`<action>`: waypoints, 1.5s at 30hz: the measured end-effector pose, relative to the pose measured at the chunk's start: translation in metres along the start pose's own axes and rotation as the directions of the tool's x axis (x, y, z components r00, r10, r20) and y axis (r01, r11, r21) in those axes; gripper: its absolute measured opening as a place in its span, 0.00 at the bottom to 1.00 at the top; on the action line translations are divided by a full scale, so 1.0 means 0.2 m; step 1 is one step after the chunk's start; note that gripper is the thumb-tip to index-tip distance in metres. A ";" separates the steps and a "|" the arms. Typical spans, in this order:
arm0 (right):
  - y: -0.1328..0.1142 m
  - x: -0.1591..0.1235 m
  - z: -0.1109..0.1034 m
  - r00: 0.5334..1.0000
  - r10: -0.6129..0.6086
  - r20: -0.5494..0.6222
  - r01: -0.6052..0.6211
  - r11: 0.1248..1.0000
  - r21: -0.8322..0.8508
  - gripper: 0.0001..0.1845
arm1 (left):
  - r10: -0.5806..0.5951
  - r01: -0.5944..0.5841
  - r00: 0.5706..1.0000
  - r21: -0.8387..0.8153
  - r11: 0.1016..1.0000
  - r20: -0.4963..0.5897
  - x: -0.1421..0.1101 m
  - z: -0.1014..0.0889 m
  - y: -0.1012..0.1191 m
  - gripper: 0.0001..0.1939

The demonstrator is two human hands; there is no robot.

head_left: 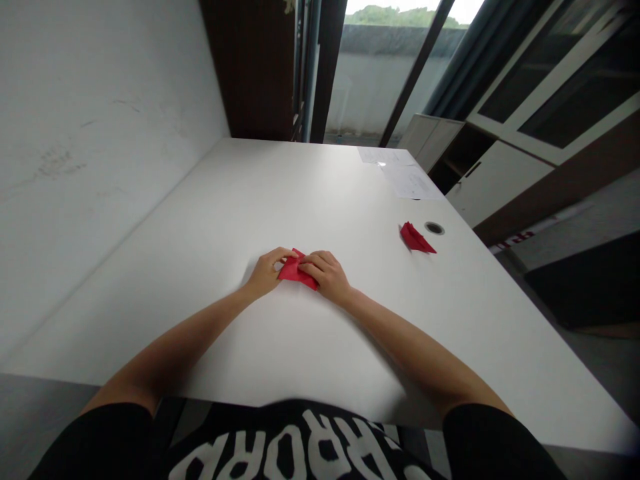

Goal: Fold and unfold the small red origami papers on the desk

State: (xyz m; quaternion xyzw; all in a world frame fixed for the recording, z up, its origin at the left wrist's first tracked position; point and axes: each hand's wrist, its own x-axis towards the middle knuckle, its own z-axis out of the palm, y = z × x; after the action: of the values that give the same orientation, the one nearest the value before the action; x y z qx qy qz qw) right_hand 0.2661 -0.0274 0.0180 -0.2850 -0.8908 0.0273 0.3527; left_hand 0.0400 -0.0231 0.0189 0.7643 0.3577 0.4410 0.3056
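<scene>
Pinching the folded red paper (299, 272) from both sides, the left hand (267, 273) and right hand (324, 275) were closed on it, pressing its folds flat and even. A second folded red piece (416, 238) lay well apart on the white counter (210, 220).

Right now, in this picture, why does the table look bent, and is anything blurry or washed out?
In the head view, wide-angle distortion bows the white table and stretches the arms; glare washes out the window at the top; the left hand, right hand and red folded sheet look fairly sharp.
</scene>
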 end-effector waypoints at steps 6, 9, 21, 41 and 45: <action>0.08 -0.02 -0.03 0.977 0.087 0.197 -0.010 0.933 -0.360 0.14 | -0.011 -0.014 0.995 0.256 0.967 0.097 -0.01 0.02 -0.05 0.19; 0.12 -0.04 -0.03 0.944 0.107 0.312 -0.008 0.953 -0.303 0.12 | -0.008 -0.058 0.983 0.356 0.933 0.181 -0.01 0.01 -0.05 0.10; 0.17 -0.06 -0.07 0.939 0.108 0.325 -0.142 0.986 0.084 0.12 | -0.037 -0.102 0.967 0.520 0.848 0.251 0.00 -0.03 -0.05 0.08; 0.12 -0.03 0.00 0.756 0.628 0.186 -0.539 0.758 -0.369 0.19 | -0.085 -0.049 0.979 0.615 0.787 0.187 -0.01 0.01 -0.02 0.04; 0.11 -0.02 -0.01 0.737 0.655 0.163 -0.524 0.707 -0.474 0.24 | 0.035 -0.200 0.958 0.572 0.795 0.286 -0.02 0.03 -0.04 0.16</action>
State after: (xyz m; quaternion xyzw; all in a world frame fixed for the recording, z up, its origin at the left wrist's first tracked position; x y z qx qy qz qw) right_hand 0.2792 -0.0114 0.0117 -0.6153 -0.7806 0.0044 0.1100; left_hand 0.0414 -0.0228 0.0092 0.8934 0.3859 0.2201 0.0664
